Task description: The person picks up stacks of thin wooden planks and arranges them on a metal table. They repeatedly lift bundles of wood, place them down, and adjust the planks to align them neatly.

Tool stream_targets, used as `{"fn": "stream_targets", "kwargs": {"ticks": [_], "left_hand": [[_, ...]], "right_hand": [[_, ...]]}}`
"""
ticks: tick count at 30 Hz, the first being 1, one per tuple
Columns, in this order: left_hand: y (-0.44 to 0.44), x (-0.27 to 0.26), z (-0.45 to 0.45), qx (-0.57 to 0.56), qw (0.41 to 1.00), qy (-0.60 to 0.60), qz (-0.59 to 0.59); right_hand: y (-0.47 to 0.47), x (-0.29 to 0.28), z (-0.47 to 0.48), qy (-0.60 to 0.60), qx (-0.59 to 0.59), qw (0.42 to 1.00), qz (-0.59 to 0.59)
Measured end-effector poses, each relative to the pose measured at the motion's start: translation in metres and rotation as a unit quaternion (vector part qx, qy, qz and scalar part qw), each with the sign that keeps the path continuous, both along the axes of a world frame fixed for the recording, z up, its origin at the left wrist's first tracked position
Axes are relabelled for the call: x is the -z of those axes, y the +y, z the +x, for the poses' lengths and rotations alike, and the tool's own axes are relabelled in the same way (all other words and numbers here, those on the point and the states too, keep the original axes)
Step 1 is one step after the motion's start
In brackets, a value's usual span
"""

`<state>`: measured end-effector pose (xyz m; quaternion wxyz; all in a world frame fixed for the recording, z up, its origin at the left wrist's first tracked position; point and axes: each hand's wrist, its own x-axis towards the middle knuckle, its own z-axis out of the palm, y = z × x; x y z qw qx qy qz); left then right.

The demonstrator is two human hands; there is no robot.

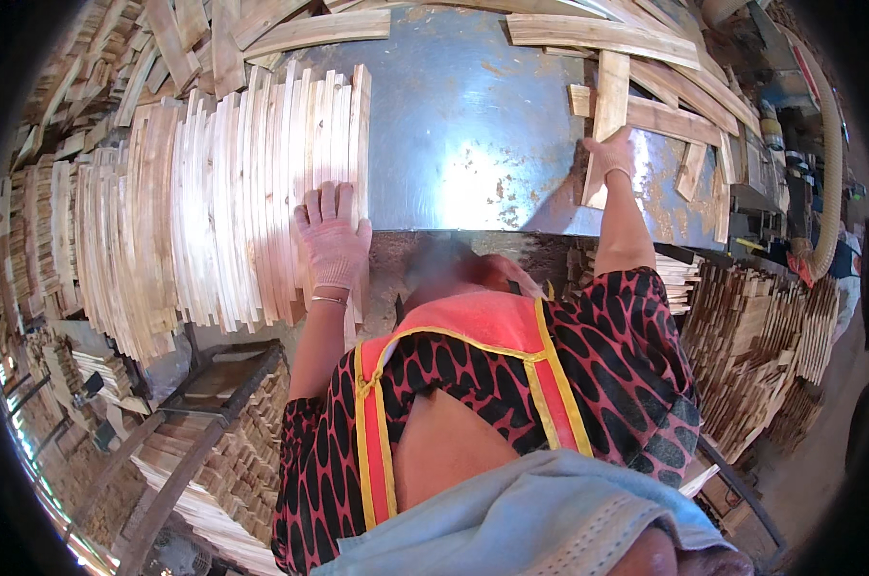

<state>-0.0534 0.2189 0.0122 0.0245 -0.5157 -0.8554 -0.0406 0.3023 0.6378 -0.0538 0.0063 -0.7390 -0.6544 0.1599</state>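
My left hand (333,234), in a knitted glove, lies with its fingers spread on the right part of a row of wooden slats (262,173) standing close together at the left of the metal table (470,108). At the table's right, my right hand (611,153), gloved as well, is at a wooden board (611,93) that lies lengthwise away from me. Its thumb and fingers reach over the board's near part; the underside of the grip is hidden.
Loose boards (600,32) lie along the table's far and right sides. Stacked slats (744,338) stand low at the right, and more (226,461) at the lower left beside a metal frame (190,425). A ribbed hose (830,158) hangs at the far right.
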Motion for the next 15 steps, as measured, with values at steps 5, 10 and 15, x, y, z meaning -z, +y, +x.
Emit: {"fn": "stream_targets", "kwargs": {"ticks": [5, 10, 15], "left_hand": [[-0.006, 0.009, 0.003, 0.002, 1.0, 0.011, 0.0], [-0.003, 0.029, 0.002, 0.0, 1.0, 0.025, -0.019], [-0.008, 0.062, -0.009, -0.017, 0.999, 0.036, -0.031]], "right_hand": [[-0.08, 0.001, -0.034, 0.296, -0.001, 0.955, -0.012], [-0.256, -0.026, -0.11, 0.57, -0.101, 0.731, -0.361], [-0.294, -0.004, -0.213, 0.287, -0.433, 0.721, -0.459]]}}
